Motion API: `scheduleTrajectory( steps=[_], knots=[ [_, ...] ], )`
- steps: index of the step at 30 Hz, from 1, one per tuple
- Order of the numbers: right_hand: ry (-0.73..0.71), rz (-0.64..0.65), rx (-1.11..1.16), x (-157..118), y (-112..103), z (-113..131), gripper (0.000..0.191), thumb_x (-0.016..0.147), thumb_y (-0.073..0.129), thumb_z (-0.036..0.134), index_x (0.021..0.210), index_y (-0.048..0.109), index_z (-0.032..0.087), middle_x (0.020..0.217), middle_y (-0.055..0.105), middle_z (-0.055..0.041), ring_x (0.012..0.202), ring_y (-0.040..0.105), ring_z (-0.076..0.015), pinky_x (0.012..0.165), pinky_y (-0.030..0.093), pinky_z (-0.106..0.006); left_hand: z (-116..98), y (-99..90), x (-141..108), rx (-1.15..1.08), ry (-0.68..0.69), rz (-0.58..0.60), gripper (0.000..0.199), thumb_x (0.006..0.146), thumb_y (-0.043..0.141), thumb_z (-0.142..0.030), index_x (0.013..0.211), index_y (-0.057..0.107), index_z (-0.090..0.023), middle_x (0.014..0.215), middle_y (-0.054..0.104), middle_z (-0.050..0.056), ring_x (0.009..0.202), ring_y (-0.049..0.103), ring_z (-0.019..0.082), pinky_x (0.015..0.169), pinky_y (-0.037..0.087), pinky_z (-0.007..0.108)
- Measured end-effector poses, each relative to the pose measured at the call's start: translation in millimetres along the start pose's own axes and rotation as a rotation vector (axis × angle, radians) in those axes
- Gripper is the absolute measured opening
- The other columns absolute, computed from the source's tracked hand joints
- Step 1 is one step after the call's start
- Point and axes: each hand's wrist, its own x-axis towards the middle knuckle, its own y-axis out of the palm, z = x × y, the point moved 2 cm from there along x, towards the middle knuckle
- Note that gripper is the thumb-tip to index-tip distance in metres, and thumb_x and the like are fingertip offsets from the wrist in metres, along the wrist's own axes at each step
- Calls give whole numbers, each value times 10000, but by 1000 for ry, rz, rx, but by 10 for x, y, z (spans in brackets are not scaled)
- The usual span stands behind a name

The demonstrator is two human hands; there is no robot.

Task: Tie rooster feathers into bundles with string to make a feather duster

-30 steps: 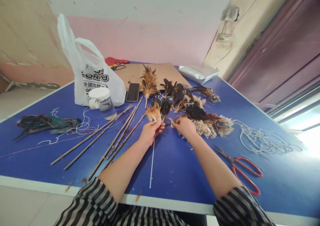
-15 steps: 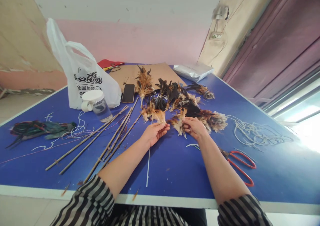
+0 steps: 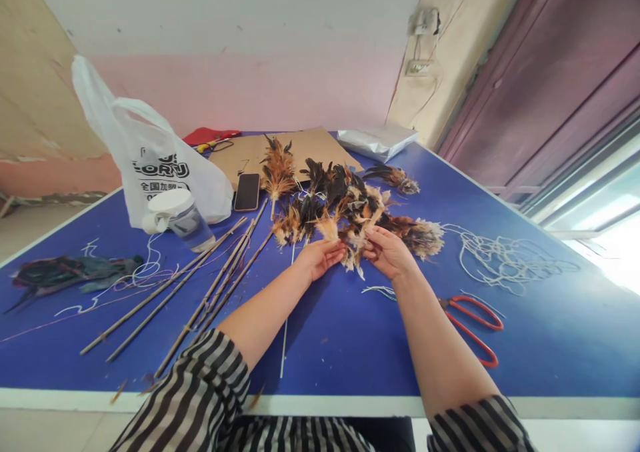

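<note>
While the left hand (image 3: 325,255) is pinching a light orange feather tuft (image 3: 327,227), the right hand (image 3: 389,251) is holding some brown and white feathers (image 3: 355,253) close beside it. The left fingers are closing narrow on the tuft, and the right fingers are closing narrow on the feathers, with a pale bit poking up above them. Both hands are staying over the middle of the blue bench (image 3: 350,352), just in front of a messy pile of black and brown feathers (image 3: 337,185). A tall brown feather bunch (image 3: 279,172) is lying behind the left side of the pile, partly on the brown cardboard (image 3: 295,147).

Thin sticks (image 3: 227,272) are lying to the left of the hands, and a black phone (image 3: 247,192) is resting past their far ends. A clear jar (image 3: 190,225) with a white lid is standing in front of a white plastic bag (image 3: 167,165) (the bag is showing big black letters). Dark, stringy stuff (image 3: 65,273) is lying at the far left. On the right, scissors (image 3: 483,313) with red handles are lying near the right arm, which is hiding part of them. A tangle of white string (image 3: 500,259) is spreading out behind the scissors.
</note>
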Motion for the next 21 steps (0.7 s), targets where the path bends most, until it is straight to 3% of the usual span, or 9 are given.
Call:
scheduleTrajectory(
  steps=[4,8,21],
  knots=[
    [-20,-8,-56,-21,118,-42,254,570,760,262,682,557,160,534,476,55,453,394,-34,367,264,-147,-91,-68,-245,131,98,-10,95,724,626,-122,807,641,-78,846,679,115,651,645,122,524,494,168],
    [-29,-26,-119,-20,213,-145,253,570,755,284,682,567,157,509,474,57,440,390,-36,371,256,-155,-71,-95,-415,152,64,24,121,719,636,-145,825,652,-89,892,676,121,679,655,139,504,492,165],
    [91,9,-114,-8,351,-395,258,559,754,291,670,566,153,506,475,56,438,375,-38,375,237,-162,41,-206,-394,134,139,-48,60,713,633,-122,760,634,-85,735,663,69,575,628,102,440,454,143]
  ],
)
